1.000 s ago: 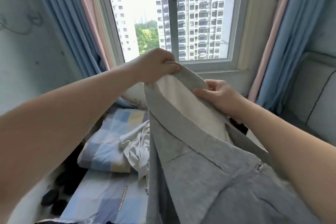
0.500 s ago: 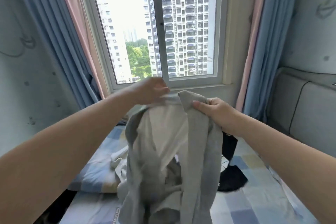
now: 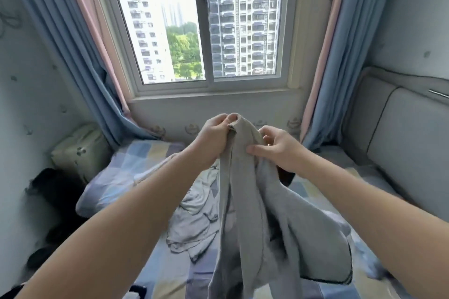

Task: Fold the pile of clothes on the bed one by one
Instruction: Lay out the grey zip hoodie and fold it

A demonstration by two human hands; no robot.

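A grey garment [image 3: 252,221] hangs bunched in the air above the bed [image 3: 136,167]. My left hand [image 3: 215,135] grips its top edge at the highest point. My right hand [image 3: 277,150] pinches the cloth just to the right and a little lower. The fabric falls in long folds between my forearms, with a dark-trimmed hem at the lower right. A crumpled white garment [image 3: 194,223] lies on the checked sheet below and left of it. A black garment [image 3: 286,177] shows partly behind my right wrist.
A window [image 3: 206,24] with blue and pink curtains faces me. A padded grey headboard [image 3: 403,148] runs along the right. A pillow [image 3: 80,150] stands at the far left corner of the bed, with dark clothing [image 3: 53,192] heaped below it beside the wall.
My hands have come closer together and lower, gathering the grey garment's top edge into a narrow bunch. The cloth hangs longer and tighter than before. The view has tilted down toward the bed.
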